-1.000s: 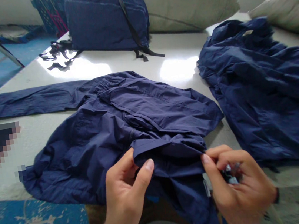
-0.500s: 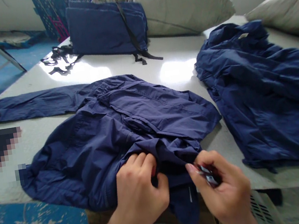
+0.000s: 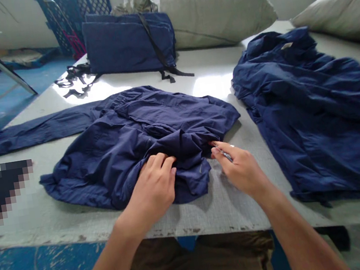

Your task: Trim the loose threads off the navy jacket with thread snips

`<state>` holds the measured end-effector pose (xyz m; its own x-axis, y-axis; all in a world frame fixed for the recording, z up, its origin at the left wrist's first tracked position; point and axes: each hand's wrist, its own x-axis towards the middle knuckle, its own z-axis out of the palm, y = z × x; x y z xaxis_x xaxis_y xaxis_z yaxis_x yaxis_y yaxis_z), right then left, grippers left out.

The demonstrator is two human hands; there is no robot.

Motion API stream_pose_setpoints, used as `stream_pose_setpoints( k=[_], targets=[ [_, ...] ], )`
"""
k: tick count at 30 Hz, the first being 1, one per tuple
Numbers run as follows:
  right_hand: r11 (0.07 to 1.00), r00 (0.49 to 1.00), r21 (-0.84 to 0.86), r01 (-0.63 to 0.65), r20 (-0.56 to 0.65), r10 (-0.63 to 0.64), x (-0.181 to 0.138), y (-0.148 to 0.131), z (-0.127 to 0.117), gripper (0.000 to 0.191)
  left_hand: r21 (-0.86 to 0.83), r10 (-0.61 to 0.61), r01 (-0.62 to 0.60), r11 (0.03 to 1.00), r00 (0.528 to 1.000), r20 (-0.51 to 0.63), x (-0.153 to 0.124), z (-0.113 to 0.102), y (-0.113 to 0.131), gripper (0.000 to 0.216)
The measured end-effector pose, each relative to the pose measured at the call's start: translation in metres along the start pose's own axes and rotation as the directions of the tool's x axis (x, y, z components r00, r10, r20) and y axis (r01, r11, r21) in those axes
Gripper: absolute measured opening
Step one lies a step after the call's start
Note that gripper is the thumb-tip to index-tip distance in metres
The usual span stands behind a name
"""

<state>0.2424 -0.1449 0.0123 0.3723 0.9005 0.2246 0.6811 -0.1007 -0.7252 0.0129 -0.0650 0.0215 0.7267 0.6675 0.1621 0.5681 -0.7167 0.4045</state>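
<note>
Well, the navy jacket (image 3: pixel 111 150) lies bunched right under both hands on the table (image 3: pixel 192 214). It looks light and soft (thin, slippery cloth, apt to slide), so the gathered folds offer a better hold than the flat sleeve (image 3: pixel 31 134) out left. The left hand (image 3: pixel 152 186) rests on those folds, fingers curved, not clenched. The right hand (image 3: pixel 239 169) pinches a small shiny object (image 3: pixel 226 156) beside the jacket's edge. Right of the hands lies a second navy jacket (image 3: pixel 316 119); ahead, a strapped navy bundle (image 3: pixel 126 44).
</note>
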Motion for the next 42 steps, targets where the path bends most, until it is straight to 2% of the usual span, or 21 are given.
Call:
stream_pose_setpoints(
  k=[4,7,9,12,15,20,24,28,33,37,42],
  targets=[
    [0.999,0.999,-0.027,0.038,-0.005,-0.038,0.019,0.002,-0.002,0.026,0.105,0.067,-0.068,0.992,0.998,0.015,0.014,0.004,-0.010,0.050],
    [0.994,0.994,-0.018,0.105,-0.018,-0.106,0.015,-0.011,-0.009,0.024,0.132,0.120,-0.114,0.985,0.992,-0.040,0.013,0.005,-0.011,0.057],
    [0.987,0.987,-0.004,0.158,-0.006,-0.158,0.005,-0.023,-0.011,0.023,0.125,0.118,-0.104,0.987,0.986,-0.114,0.008,0.004,-0.007,0.054],
    [0.966,0.964,-0.022,0.256,0.082,-0.253,-0.012,-0.037,-0.006,0.027,0.084,0.073,-0.057,0.995,0.976,-0.204,-0.004,0.003,0.002,0.031],
    [0.984,0.986,-0.096,0.151,0.090,-0.143,-0.023,-0.038,0.005,0.022,0.037,0.059,-0.052,0.998,0.972,-0.225,-0.017,0.007,0.010,0.016],
    [0.999,1.000,-0.029,-0.017,-0.007,0.017,-0.028,-0.019,0.003,0.005,-0.003,0.046,-0.048,0.999,0.968,-0.245,-0.035,0.011,0.009,0.026],
    [0.986,0.992,0.111,-0.123,-0.023,0.126,-0.033,-0.008,-0.012,0.017,-0.008,0.028,-0.033,0.999,0.935,-0.354,-0.044,0.007,0.004,0.025],
    [0.945,0.975,0.269,-0.185,-0.071,0.211,-0.044,-0.005,-0.019,0.023,0.126,0.035,0.024,0.992,0.893,-0.449,-0.049,-0.003,-0.003,0.018],
    [0.868,0.948,0.434,-0.240,-0.089,0.307,-0.054,0.006,-0.019,0.027,0.131,0.056,-0.008,0.991,0.930,-0.364,-0.056,-0.009,-0.018,0.030],
    [0.788,0.938,0.547,-0.283,-0.012,0.345,-0.057,0.016,-0.018,0.031,0.113,0.086,-0.051,0.992,0.940,-0.329,-0.062,-0.008,-0.026,0.034],
    [0.704,0.941,0.641,-0.306,0.091,0.326,-0.059,0.015,-0.020,0.029,0.038,0.111,-0.105,0.994,0.940,-0.321,-0.064,-0.010,-0.034,0.032]
  ],
)
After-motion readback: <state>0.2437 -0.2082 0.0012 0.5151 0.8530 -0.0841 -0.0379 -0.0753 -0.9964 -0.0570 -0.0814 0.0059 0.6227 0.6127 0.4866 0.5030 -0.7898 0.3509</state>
